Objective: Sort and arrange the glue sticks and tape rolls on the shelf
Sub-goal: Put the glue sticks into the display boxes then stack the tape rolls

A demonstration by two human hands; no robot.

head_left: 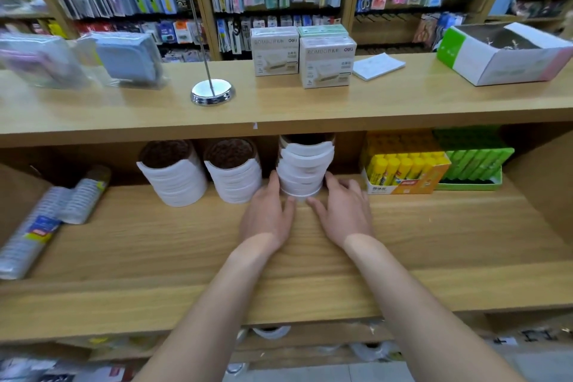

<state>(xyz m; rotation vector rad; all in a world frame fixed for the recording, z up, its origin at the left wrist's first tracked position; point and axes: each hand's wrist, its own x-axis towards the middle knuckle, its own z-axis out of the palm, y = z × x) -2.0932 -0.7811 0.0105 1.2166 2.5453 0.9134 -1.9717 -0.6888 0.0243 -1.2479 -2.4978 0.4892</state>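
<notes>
Looks like the squaring-up step. Left hand [268,214] and right hand [344,215] lie straight-fingered either side of the crooked stack of white tape rolls [305,164], mid light wooden shelf [155,242], touching its base but not gripping. Next move probably wants gentle nudges. The yellow glue stick box [406,170] is near on the right, the upper shelf board [279,108] is close overhead, and there's room in front.

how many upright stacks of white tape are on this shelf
3: the left stack, the middle stack, and the right stack between the left hand and right hand. The wrapped rolls lying far left are uncounted; none seem hidden.
</notes>
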